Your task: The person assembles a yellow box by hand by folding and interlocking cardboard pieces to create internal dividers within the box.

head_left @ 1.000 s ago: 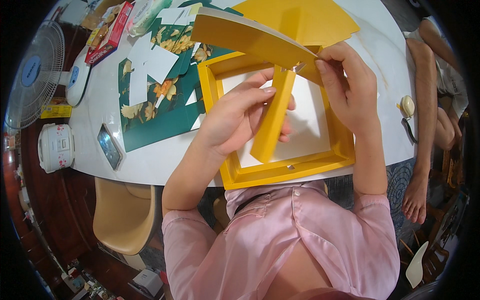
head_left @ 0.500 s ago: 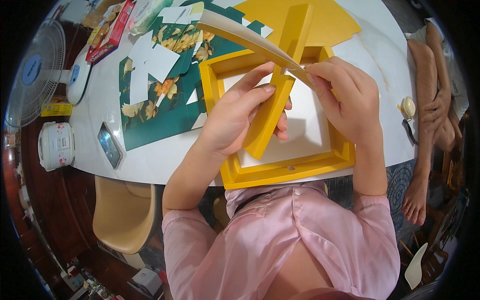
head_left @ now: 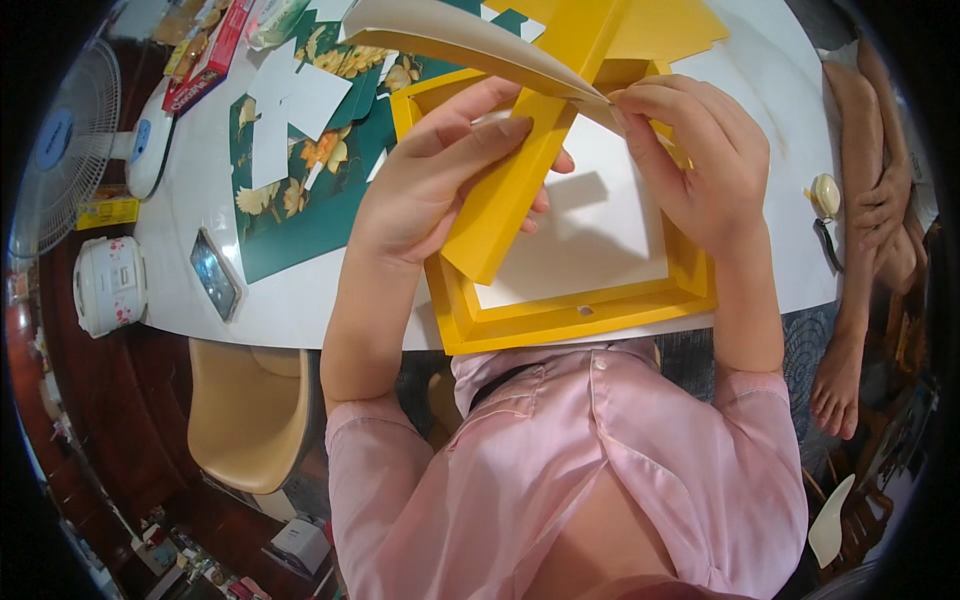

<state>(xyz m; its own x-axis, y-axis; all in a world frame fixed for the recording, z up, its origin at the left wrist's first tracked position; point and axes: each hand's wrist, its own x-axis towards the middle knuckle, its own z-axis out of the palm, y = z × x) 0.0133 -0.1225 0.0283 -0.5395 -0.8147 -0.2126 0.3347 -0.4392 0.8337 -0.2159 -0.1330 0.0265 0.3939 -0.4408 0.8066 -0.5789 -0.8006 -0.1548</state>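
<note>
My left hand (head_left: 425, 170) is closed around a long folded yellow cardboard strip (head_left: 490, 210), which slants over the box. From the strip's middle a curved cardboard flap (head_left: 455, 42), pale on the upper side, sticks out to the upper left. The fingers of my right hand (head_left: 705, 160) pinch the flap's right end, close to the strip. Below both hands sits a shallow yellow cardboard box (head_left: 590, 328) with thick walls and a white bottom, at the table's near edge. My left fingers partly hide the strip's underside.
Flat green flower-printed cardboard (head_left: 290, 245) with white flaps lies left of the box, yellow cardboard (head_left: 675, 35) behind it. A phone (head_left: 216, 275), fan (head_left: 70, 145), rice cooker (head_left: 110, 287) and red carton (head_left: 210, 60) are further left. Another person's leg (head_left: 852, 240) is at the right.
My left hand and the yellow strip have shifted up and left in the picture. The flap's free end has swung further left and up. My right hand keeps its pinch.
</note>
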